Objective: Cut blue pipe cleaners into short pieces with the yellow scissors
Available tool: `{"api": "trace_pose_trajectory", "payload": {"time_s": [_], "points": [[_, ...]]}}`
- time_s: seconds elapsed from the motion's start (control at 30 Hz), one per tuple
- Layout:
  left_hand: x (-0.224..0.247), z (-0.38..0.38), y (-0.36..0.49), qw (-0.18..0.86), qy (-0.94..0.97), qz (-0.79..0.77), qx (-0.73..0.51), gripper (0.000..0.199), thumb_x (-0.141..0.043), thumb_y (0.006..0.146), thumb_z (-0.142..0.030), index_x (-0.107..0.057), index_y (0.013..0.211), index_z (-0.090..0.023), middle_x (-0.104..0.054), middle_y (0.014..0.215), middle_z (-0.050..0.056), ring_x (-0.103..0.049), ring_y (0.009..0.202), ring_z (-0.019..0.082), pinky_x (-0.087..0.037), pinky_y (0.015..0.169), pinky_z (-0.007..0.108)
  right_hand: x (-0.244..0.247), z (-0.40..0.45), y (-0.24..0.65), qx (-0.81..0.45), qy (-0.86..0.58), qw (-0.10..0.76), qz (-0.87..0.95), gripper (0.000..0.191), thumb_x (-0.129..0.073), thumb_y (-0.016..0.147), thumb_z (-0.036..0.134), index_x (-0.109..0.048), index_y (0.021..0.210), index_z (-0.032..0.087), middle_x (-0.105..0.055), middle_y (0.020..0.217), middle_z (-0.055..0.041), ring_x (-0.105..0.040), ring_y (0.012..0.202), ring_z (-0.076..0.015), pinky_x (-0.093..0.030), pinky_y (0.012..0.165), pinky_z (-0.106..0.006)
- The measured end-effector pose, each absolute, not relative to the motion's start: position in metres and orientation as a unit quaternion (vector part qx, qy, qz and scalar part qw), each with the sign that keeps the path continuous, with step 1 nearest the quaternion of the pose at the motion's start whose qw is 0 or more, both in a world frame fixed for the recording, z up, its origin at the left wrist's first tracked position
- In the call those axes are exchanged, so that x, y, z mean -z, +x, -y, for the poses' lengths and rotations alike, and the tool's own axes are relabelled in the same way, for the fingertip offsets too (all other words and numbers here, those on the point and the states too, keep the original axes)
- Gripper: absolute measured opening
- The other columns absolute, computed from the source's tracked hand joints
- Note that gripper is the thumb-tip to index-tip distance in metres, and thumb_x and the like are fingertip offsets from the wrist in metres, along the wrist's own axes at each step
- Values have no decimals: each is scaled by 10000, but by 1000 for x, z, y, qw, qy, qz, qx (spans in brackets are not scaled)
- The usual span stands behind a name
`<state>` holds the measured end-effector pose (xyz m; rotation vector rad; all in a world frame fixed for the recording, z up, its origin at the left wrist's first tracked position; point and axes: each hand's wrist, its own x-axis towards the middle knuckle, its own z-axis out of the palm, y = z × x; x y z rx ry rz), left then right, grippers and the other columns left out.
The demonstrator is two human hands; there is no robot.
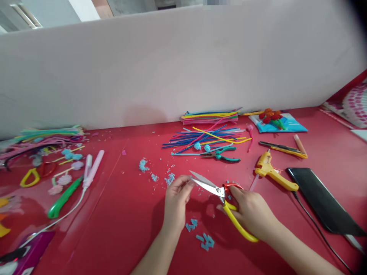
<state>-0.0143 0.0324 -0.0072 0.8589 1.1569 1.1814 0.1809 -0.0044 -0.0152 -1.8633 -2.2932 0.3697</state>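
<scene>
My right hand (pixel 249 210) grips a pair of scissors (pixel 210 187) with one red and one yellow handle, its blades apart and pointing up-left. At the blade tips, my left hand (pixel 179 194) is closed in a pinch; whatever sits between its fingertips is too small and hidden to name. Short blue cut pieces (pixel 207 241) lie on the red table in front of me, with more small blue pieces (pixel 191 224) just above them. Fluffy blue clippings (pixel 169 178) are scattered beyond my left hand.
Pipe cleaners (pixel 209 137) lie behind the hands beside teal-handled pliers (pixel 220 154). To the right are a yellow glue gun (pixel 273 175), a box cutter (pixel 283 149) and a black phone (pixel 323 200). On the left lie a green-handled tool (pixel 65 196) and a pink corded tool (pixel 93 170).
</scene>
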Motion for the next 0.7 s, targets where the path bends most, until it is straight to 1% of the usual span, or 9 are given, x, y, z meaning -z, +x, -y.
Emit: {"api": "trace_pose_trajectory", "payload": {"time_s": [0.17, 0.3, 0.5, 0.7], "points": [[6, -31, -11, 609, 356, -486, -515, 110, -592, 718, -258, -587, 786, -173, -322, 523, -68, -217, 443, 42, -147, 410, 201, 18, 5, 183, -122, -625, 56, 769, 270, -415, 764, 487, -416, 776, 217, -566, 648, -11, -542, 555, -178, -245, 484, -253], [5, -29, -11, 603, 373, -485, -511, 86, -574, 733, -253, -580, 720, -168, -318, 537, -64, -211, 450, 42, -147, 412, 202, 21, 5, 182, -121, -606, 51, 785, 257, -418, 767, 471, -414, 795, 215, -572, 657, -12, -551, 562, -183, -247, 484, -256], [4, -28, -11, 575, 374, -504, -525, 55, -598, 690, -212, -591, 716, -163, -475, 653, -43, -261, 441, 25, -195, 406, 192, 22, 7, 182, -112, -599, 57, 790, 250, -431, 763, 460, -411, 772, 211, -564, 637, -8, -548, 548, -176, -246, 480, -259], [4, -28, -12, 554, 357, -518, -545, 54, -596, 653, -203, -577, 672, -155, -499, 615, -41, -322, 435, 31, -259, 426, 187, 27, 9, 177, -94, -593, 57, 798, 264, -422, 773, 468, -417, 767, 205, -563, 607, -6, -550, 526, -174, -232, 467, -262]]}}
